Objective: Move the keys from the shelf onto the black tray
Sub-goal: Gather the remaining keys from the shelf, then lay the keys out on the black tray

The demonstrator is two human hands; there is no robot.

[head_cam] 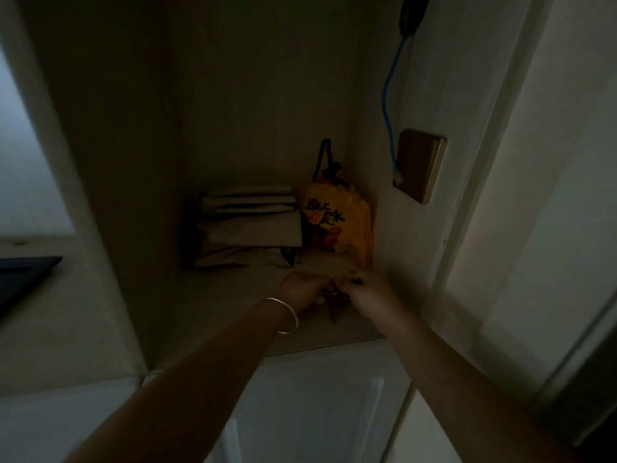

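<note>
The scene is dim. A dark bunch of keys (332,304) hangs between my two hands just above the pale shelf (227,309) inside a cabinet niche. My left hand (302,289), with a silver bangle on the wrist, closes on the bunch from the left. From the right, my right hand (367,289) pinches it as well. Most of the bunch is hidden by the fingers; one key points down towards the shelf's front edge. The black tray (23,279) lies on a counter at the far left, outside the niche.
At the back of the shelf sits a stack of folded pale papers (250,225), with a yellow printed bag (337,222) to its right. A blue cable (389,108) runs down the right wall to a wall socket plate (420,165). Cabinet doors are below.
</note>
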